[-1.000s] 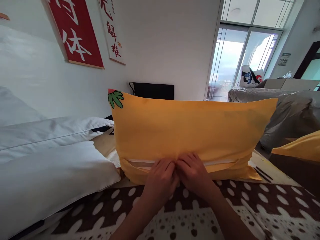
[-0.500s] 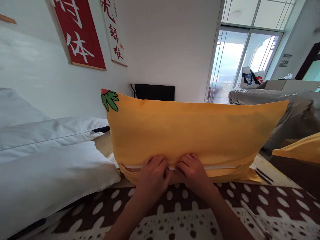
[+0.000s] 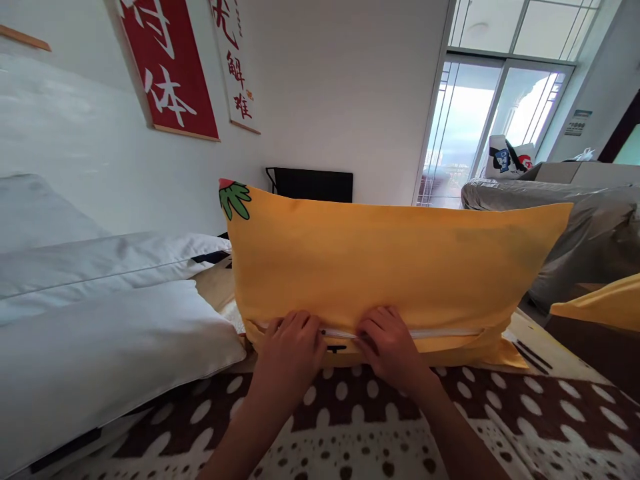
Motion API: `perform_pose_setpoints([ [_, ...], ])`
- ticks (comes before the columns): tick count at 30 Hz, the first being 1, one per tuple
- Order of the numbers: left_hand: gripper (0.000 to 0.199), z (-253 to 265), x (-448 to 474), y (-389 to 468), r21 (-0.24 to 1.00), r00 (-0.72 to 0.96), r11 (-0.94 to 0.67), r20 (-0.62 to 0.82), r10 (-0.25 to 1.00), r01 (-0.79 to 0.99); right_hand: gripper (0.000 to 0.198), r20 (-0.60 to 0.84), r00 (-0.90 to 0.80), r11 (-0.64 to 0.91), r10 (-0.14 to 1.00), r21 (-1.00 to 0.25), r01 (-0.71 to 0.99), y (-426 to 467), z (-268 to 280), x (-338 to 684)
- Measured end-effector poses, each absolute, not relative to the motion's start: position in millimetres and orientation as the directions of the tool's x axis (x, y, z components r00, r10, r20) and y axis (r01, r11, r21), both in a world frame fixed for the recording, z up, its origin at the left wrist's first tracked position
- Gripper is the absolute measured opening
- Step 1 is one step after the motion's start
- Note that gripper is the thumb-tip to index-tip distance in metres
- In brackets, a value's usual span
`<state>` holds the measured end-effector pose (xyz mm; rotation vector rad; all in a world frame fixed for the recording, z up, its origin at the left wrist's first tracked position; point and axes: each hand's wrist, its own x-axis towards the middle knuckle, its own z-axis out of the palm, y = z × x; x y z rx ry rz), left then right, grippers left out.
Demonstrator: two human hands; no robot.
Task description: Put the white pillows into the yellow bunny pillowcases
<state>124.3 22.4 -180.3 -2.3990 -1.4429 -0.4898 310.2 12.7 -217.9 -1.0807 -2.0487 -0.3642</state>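
Observation:
A plump yellow pillow [image 3: 390, 260] in a zipped case stands on its long side in front of me, with a green leaf print at its upper left corner. A white zipper [image 3: 440, 332] runs along its lower part. My left hand [image 3: 294, 343] is closed at the zipper's left portion, its fingertips hidden against the cloth; a zipper pull cannot be made out. To the right of it, my right hand [image 3: 387, 341] pinches the pillowcase beside the zipper. Between both hands a stretch of zipper and a short black printed mark show.
White pillows [image 3: 125, 333] lie at the left, close to the yellow one. A brown and white dotted blanket [image 3: 350, 427] covers the front. Another yellow cloth item [image 3: 600, 303] is at the right edge, near a plastic-wrapped sofa [image 3: 555, 197].
My left hand has moved left along the zipper, widening the gap between my hands and uncovering the black mark. The right hand stays at nearly the same place.

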Motion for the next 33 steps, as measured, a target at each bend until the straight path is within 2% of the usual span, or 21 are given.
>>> perform_pose_setpoints([
  [7,0.024,-172.4,113.7,26.8,-0.036,0.351,-0.361,0.334,0.875,0.932,0.007,0.738,-0.336,0.598,0.585,-0.112,0.793,12.9,-220.1,311.7],
  [17,0.022,-166.1,93.4,34.2,-0.012,0.274,-0.29,0.368,0.888,0.957,0.008,0.749,-0.337,0.614,0.57,-0.116,0.78,11.9,-219.8,312.0],
  [25,0.02,-160.7,70.7,43.1,0.028,0.152,-0.167,0.293,0.944,0.985,0.008,0.746,-0.333,0.617,0.577,-0.131,0.776,11.6,-218.9,311.9],
  [33,0.019,-160.1,61.2,49.2,0.042,0.114,-0.13,0.276,0.954,0.991,0.007,0.741,-0.333,0.607,0.584,-0.126,0.784,12.0,-220.5,312.3],
])
